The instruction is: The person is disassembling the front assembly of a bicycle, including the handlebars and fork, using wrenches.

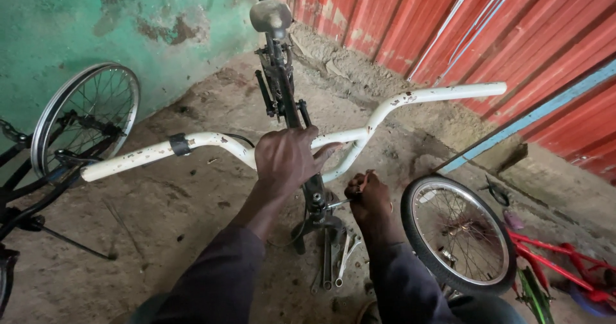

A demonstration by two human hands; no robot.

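Gripping white handlebar (385, 109), left hand (289, 160)

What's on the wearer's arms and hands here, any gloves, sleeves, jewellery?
Both hands are bare: no gloves on the left hand or the right hand, and no rings or watch that I can see. Both arms wear long dark sleeves, greyish purple, plain, loose-fitting, pushed up short of the wrists.

The right hand (367, 199) wraps around a small tool, so most of the tool is hidden. The left hand (287, 159) covers the middle of the white handlebar (410, 98). Right of the right hand, the red bike (558, 266) is cut off by the edge.
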